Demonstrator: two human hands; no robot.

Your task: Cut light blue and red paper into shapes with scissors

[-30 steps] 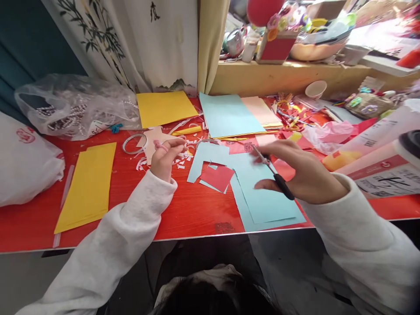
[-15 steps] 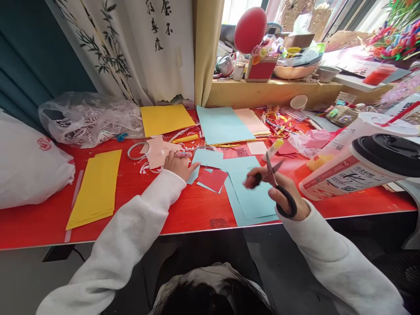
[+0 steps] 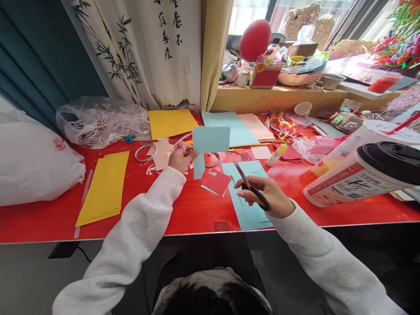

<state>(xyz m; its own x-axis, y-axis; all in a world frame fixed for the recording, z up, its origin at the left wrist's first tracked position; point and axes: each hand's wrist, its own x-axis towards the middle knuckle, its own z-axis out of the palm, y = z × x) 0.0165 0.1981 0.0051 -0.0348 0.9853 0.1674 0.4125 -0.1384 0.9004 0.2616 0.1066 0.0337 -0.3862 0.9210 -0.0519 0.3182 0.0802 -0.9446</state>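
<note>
Blue handheld paper [image 3: 211, 139], right edge free, clears scissors [image 3: 247, 182].

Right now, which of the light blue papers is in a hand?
The L-shaped light blue piece, held up in your left hand. The back light blue sheet and the front light blue sheets by your right hand lie unheld.

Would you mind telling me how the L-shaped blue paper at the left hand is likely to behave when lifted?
The L-shaped blue paper is probably light, as it looks thin. It seems moderately stiff: its wide upper part looks flat though the left hand pinches only its left edge. Its narrow lower leg would likely bend first.
</note>
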